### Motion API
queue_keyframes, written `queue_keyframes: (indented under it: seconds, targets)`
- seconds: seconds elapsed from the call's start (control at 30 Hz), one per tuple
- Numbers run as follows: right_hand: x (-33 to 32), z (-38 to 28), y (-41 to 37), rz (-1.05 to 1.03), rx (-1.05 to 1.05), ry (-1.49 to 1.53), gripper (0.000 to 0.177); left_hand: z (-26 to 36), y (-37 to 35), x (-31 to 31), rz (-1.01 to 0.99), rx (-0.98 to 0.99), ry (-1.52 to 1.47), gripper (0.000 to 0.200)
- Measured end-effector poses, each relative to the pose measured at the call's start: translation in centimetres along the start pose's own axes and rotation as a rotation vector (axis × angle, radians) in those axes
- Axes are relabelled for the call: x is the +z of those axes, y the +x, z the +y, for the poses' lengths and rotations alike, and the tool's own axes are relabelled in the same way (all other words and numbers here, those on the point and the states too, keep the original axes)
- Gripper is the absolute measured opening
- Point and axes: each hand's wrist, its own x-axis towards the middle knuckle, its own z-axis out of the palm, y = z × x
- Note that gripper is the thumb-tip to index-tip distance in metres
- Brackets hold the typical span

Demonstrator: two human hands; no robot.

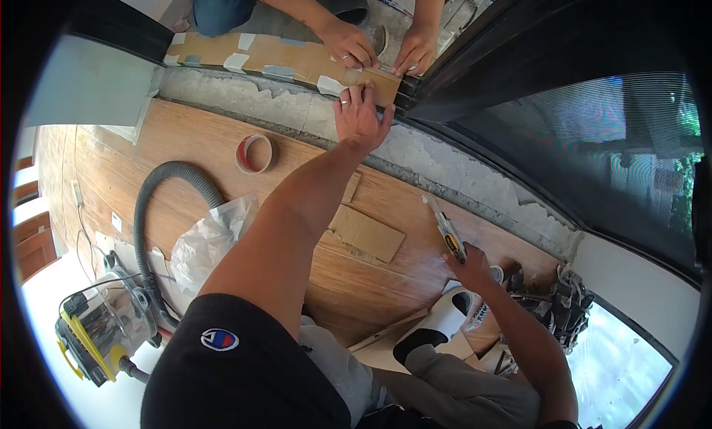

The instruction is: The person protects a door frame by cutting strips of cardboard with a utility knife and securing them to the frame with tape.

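Observation:
My left hand [360, 119] reaches forward, its fingers stretched out and resting on the near edge of a cardboard strip [215, 49]. Pieces of tape are stuck along that strip, which lies over the door threshold. In my right hand [472, 269] is a utility knife [449, 232], held low above the wood floor with its tip pointing forward. Opposite me, a co-worker's two hands [352, 46] press at the strip's right end, beside the dark door frame. A loose cardboard piece [366, 233] lies on the floor between my arms.
A tape roll [256, 154] sits on the floor left of my forearm. Farther left are a vacuum hose [178, 169], a clear plastic bag [211, 240] and a vacuum cleaner [96, 332]. A dark screen door [564, 140] stands to the right. Rough concrete [460, 166] borders the threshold.

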Motion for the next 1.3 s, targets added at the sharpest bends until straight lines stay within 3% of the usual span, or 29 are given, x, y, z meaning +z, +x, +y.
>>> queue_keyframes:
  seconds: [0.3, 1.03, 1.1, 1.3]
  targets:
    - [-0.8, -1.2, 0.0, -0.075, 0.083, 0.017, 0.057, -0.5, -0.1, 0.5, 0.046, 0.031, 0.013, 0.054]
    - [-0.2, -0.2, -0.1, -0.035, 0.029, 0.005, 0.052, -0.7, -0.3, 0.6, 0.079, 0.074, 0.051, 0.058]
    - [0.2, 0.5, -0.2, -0.019, 0.027, -0.006, 0.053, -0.5, -0.3, 0.3, 0.010, 0.008, 0.007, 0.058]
    - [0.0, -0.3, -0.3, -0.020, 0.025, -0.006, 0.052, 0.0, 0.0, -0.5, 0.059, -0.033, -0.080, 0.059]
